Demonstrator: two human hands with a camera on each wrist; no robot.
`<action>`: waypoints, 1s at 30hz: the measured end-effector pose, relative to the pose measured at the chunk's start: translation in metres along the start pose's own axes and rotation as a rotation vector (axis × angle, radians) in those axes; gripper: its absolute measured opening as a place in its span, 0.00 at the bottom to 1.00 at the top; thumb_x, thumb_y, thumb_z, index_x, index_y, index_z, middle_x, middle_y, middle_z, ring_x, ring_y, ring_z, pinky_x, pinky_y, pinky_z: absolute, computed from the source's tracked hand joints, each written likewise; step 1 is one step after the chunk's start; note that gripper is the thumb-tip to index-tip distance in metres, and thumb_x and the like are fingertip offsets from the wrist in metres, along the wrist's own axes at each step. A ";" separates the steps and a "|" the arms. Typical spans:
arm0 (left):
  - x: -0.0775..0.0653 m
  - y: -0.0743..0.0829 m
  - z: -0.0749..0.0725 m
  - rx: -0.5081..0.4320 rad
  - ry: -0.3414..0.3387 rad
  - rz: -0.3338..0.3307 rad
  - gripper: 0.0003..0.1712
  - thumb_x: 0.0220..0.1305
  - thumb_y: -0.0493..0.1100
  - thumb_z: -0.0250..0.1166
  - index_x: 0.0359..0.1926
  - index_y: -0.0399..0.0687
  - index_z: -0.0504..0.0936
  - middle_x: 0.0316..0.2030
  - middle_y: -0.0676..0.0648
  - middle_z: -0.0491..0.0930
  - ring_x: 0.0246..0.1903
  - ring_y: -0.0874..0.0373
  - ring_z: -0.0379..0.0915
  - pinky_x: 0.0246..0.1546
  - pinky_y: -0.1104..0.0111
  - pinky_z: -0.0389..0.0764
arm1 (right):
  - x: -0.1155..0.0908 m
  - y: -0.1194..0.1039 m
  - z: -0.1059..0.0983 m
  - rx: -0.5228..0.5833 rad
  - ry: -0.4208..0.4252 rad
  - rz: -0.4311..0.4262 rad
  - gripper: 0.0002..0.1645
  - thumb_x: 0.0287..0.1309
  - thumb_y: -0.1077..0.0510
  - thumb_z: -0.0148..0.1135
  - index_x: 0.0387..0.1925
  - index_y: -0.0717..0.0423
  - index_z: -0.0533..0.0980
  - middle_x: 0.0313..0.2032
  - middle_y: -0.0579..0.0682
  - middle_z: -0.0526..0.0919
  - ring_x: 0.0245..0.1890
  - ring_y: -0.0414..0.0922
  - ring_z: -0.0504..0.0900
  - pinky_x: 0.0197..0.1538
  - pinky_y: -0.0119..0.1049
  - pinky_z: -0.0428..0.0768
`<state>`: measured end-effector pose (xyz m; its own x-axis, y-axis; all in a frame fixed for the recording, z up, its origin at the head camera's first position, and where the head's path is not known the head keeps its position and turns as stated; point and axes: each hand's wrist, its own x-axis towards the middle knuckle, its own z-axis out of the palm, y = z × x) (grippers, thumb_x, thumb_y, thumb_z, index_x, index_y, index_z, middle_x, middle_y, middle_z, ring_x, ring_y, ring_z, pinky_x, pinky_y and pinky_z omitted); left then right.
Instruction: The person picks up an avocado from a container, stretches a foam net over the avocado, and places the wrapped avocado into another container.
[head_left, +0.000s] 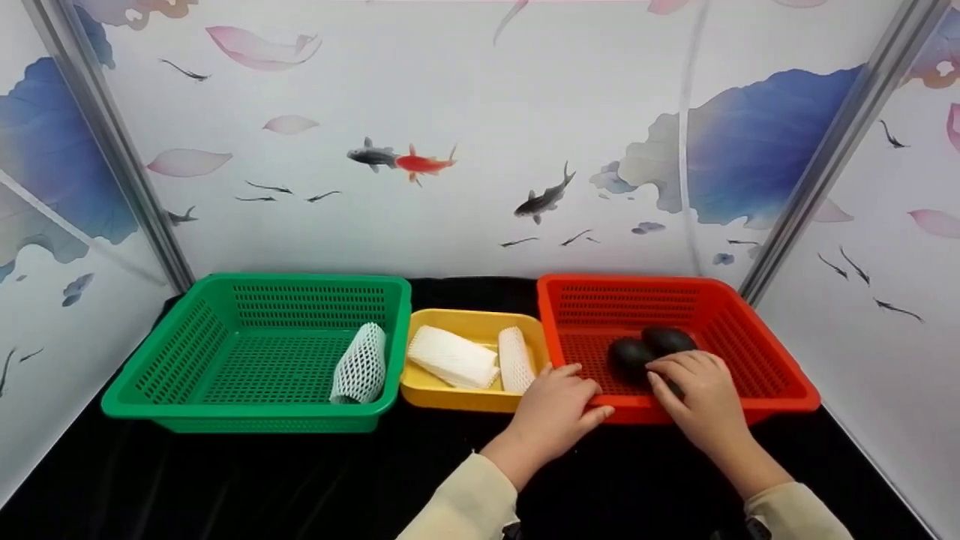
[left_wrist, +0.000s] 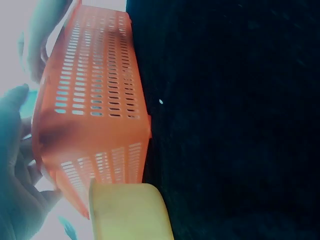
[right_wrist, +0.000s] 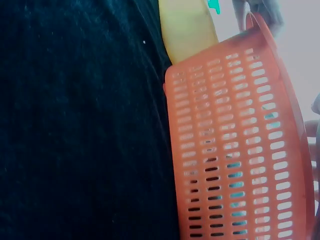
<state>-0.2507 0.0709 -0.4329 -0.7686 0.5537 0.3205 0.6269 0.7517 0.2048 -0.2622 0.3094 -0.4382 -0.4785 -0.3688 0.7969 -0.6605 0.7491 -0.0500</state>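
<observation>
In the head view, my left hand (head_left: 559, 409) rests on the front left corner of the red basket (head_left: 637, 283), with its fingers over the rim. My right hand (head_left: 697, 390) reaches over the basket's front rim. Its fingertips are at the dark oval fruits, which look like avocados; one avocado (head_left: 628, 354) is left of the fingers and another avocado (head_left: 667, 340) just behind them. Something dark also shows under the right palm, and whether the fingers grip it is hidden. In the left wrist view, the left hand's fingers (left_wrist: 37, 175) are spread along the basket's rim.
A yellow bin (head_left: 450, 397) touches the red basket's left side and holds white foam net sleeves (head_left: 454, 356). Left of it stands a green basket (head_left: 255, 411) with one foam net sleeve (head_left: 361, 364) inside. Printed panels enclose the black cloth (head_left: 300, 480) at the back and sides.
</observation>
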 end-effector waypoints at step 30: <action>0.008 0.001 0.016 0.166 0.058 0.035 0.23 0.70 0.66 0.47 0.39 0.61 0.82 0.38 0.57 0.79 0.46 0.59 0.68 0.58 0.53 0.69 | 0.024 0.036 -0.023 -0.043 -0.857 0.688 0.33 0.66 0.40 0.52 0.52 0.66 0.76 0.49 0.66 0.79 0.46 0.63 0.78 0.46 0.60 0.74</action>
<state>-0.2577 0.0818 -0.4447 -0.7347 0.5628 0.3788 0.6200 0.7837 0.0381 -0.2837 0.3401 -0.4073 -0.9907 -0.1126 -0.0765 -0.0860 0.9534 -0.2892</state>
